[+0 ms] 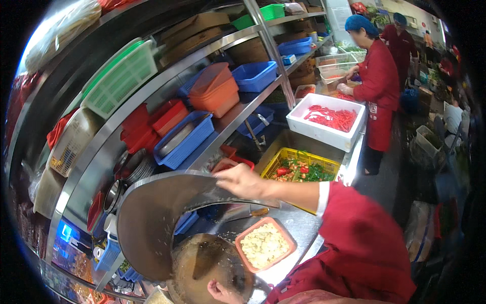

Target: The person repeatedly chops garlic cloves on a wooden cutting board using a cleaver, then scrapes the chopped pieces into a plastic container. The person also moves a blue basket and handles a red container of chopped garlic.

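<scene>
A large curved grey-brown sheet, perhaps metal (146, 224), stands around the far side of a round, worn chopping block (205, 266). My right hand (241, 180) is at the sheet's upper edge, with fingers and thumb closed on its rim. Over the block's near part is my left hand (222, 292), partly cut off by the picture's bottom; its fingers look curled, and whether it holds anything is unclear. Beside the block, an orange-pink tray (290, 249) holds pale chopped pieces, perhaps garlic. Behind that tray lies a tool with a wooden handle (260, 212), its blade partly hidden.
A yellow basket (279, 154) of cut vegetables sits in a sink, below a white foam box (322, 135) of red strips. Steel shelves (243, 133) with blue baskets (186, 142) and red tubs run along the counter. A co-worker in red (381, 76) stands farther along.
</scene>
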### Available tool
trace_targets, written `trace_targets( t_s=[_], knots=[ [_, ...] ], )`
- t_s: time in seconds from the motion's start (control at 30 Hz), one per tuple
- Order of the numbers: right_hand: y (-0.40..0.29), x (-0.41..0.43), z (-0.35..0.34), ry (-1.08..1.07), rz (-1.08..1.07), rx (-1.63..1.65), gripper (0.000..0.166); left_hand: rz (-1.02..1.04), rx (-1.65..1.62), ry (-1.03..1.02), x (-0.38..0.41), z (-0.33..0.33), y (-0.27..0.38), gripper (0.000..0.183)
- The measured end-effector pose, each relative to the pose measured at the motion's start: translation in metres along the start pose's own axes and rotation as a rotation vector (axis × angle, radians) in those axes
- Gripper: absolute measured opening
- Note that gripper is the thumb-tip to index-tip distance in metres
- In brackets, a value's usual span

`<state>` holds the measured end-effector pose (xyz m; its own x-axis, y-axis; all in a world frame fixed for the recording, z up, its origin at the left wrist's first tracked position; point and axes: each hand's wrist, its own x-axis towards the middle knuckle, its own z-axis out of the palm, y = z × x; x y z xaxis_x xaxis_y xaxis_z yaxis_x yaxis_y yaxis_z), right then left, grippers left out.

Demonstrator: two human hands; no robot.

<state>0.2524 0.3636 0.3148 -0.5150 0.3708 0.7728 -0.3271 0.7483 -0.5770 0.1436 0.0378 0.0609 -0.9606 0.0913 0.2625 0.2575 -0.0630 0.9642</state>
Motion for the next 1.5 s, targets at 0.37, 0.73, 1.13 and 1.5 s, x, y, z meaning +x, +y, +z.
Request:
trace_targets(
  t_s=[0.37, 0.73, 1.13, 1.5],
  knots=[
    [0.022, -0.121, -0.339, 0.474, 0.682, 0.621, 0.019, -0.542, -0.900, -1.193, -0.080, 0.269, 0.119, 0.096],
    [0.020, -0.167, -0.548, 0.667, 0.858, 0.288, 0.021, -0.705, -0.805, -1.556, -0.215, 0.498, 0.242, 0.055],
    [-0.039, -0.113, -0.779, 0.715, 0.419, -0.394, 0.029, -0.453, -0.691, -1.255, -0.106, 0.536, 0.206, 0.028],
    [-0.040, 0.130, -0.902, 0.324, 0.196, -0.215, 0.035, -0.626, -0.779, -0.947, -0.004, 0.553, 0.120, 0.025]
  ],
)
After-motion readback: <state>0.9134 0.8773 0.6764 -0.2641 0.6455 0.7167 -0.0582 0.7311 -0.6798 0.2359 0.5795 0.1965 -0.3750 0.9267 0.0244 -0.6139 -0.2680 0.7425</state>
